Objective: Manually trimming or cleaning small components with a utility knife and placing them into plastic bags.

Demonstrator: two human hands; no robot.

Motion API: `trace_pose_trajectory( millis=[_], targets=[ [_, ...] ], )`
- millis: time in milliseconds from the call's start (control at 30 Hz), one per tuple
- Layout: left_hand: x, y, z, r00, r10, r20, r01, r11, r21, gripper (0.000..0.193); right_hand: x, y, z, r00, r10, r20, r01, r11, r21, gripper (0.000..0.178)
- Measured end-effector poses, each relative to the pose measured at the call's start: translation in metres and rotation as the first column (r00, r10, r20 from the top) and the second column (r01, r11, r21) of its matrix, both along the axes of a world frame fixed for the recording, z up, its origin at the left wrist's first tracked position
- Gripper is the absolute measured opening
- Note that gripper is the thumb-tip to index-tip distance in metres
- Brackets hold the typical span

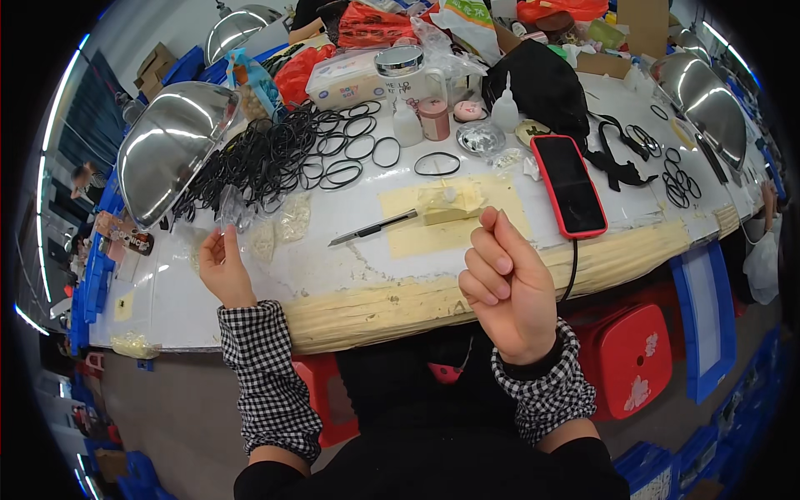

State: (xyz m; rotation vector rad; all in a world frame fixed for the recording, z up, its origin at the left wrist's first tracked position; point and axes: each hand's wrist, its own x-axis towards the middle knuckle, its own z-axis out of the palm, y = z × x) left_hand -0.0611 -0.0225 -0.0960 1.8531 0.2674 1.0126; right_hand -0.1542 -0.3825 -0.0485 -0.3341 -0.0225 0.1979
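At the left of the table, my left hand [223,265] has its fingers curled and its thumb tip against the lower edge of a small clear plastic bag [237,207]. Small bags of pale bits [292,217] lie just right of it. My right hand [515,287] is raised over the front edge, fingers folded, thumb and forefinger pinched; anything between them is too small to make out. Behind it, a yellowish block [450,208] rests on a cream sheet [400,198]. A craft knife [373,227] lies between the hands. Black elastic bands [258,158] form a heap behind my left hand.
A red-cased phone [570,187] with a cable lies right of the sheet. Squeeze bottles [505,110], a lidded glass mug [402,73] and a foil dish [481,138] stand behind. Metal lamp shades [177,142] flank the table. A red stool [635,362] is below right.
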Motion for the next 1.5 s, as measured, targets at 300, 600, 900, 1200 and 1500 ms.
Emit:
trace_pose_trajectory(
  millis=[300, 600, 900, 1200, 1500],
  targets=[
    [-0.005, 0.003, 0.002, 0.996, -0.041, 0.078, 0.038, 0.999, 0.034, 0.019, 0.001, 0.005, 0.004, 0.994, 0.094, 0.056, -0.092, 0.995, -0.033, 0.034],
    [-0.038, -0.034, 0.047, 0.957, -0.274, 0.096, 0.278, 0.96, -0.036, 0.011, 0.006, 0.017, -0.007, 0.905, 0.091, 0.415, 0.094, 0.91, -0.404, 0.028],
    [-0.083, -0.077, 0.053, 0.693, -0.72, -0.038, 0.693, 0.681, -0.236, 0.009, 0.034, 0.061, -0.012, 0.848, 0.112, 0.519, 0.402, 0.503, -0.765, 0.033],
    [-0.094, -0.075, 0.047, 0.593, -0.77, -0.234, 0.779, 0.623, -0.073, 0.016, 0.03, 0.059, -0.019, 0.811, 0.177, 0.558, 0.486, 0.328, -0.81, 0.011],
    [-0.102, -0.086, 0.062, 0.652, -0.752, -0.092, 0.638, 0.611, -0.468, 0.01, 0.029, 0.052, -0.01, 0.787, 0.158, 0.597, 0.536, 0.305, -0.787, 0.008]
  ],
)
